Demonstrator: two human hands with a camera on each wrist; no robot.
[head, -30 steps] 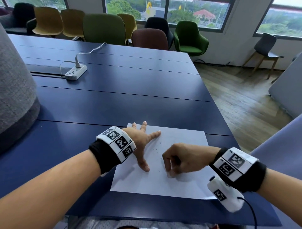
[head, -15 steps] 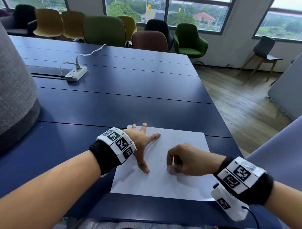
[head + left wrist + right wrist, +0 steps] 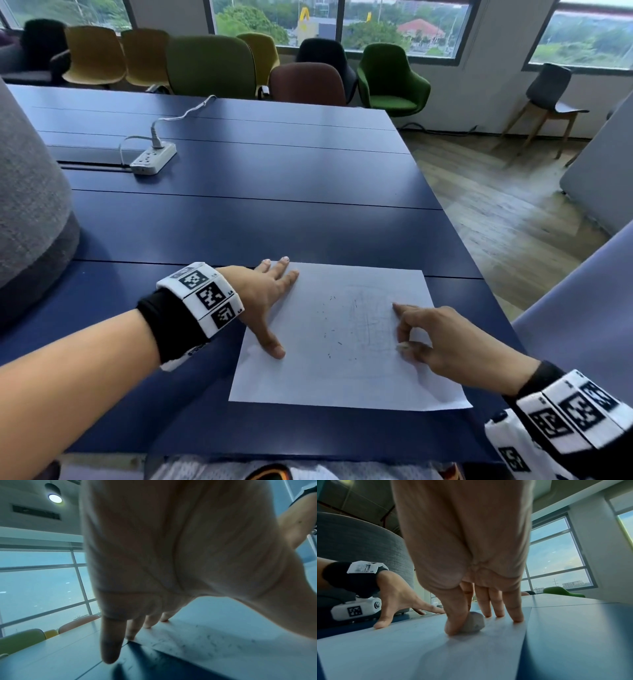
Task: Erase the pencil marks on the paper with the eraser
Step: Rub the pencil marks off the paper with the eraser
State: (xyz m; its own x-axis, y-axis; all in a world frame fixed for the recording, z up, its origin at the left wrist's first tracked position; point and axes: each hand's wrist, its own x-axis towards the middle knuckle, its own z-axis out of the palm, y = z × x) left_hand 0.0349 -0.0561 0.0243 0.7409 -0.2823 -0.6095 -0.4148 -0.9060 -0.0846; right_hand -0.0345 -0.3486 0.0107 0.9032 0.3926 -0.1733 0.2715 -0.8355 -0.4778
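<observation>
Hands first: the right hand (image 3: pixel 442 342) pinches a small grey eraser (image 3: pixel 474 622) between thumb and index finger, pressing it down on the paper (image 3: pixel 325 377), while its other three fingers (image 3: pixel 513 609) stretch out and touch the sheet with their tips. From the head view the eraser is hidden under that hand. The left hand (image 3: pixel 263 294) lies flat and spread, holding nothing; its thumb and most of its fingers press on the left part of the paper, and in the left wrist view its little finger (image 3: pixel 109 642) reaches past the sheet's far corner over the table (image 3: pixel 239 222).

Going down in size, the blue table spans most of the head view, made of long panels with seams between them. A grey padded seat back (image 3: pixel 30 205) rises at its left edge. Chairs (image 3: pixel 212 68) in yellow, green, brown and black stand in a row along the far side beneath the windows (image 3: pixel 342 24). The white paper lies near the table's close edge, its right corner slightly lifted. Faint pencil marks (image 3: pixel 370 325) remain in its middle, just left of the right hand, and dark crumbs (image 3: pixel 332 339) are scattered between the two hands. A white power strip (image 3: pixel 154 157) with its cord lies well apart on the far left of the table.
</observation>
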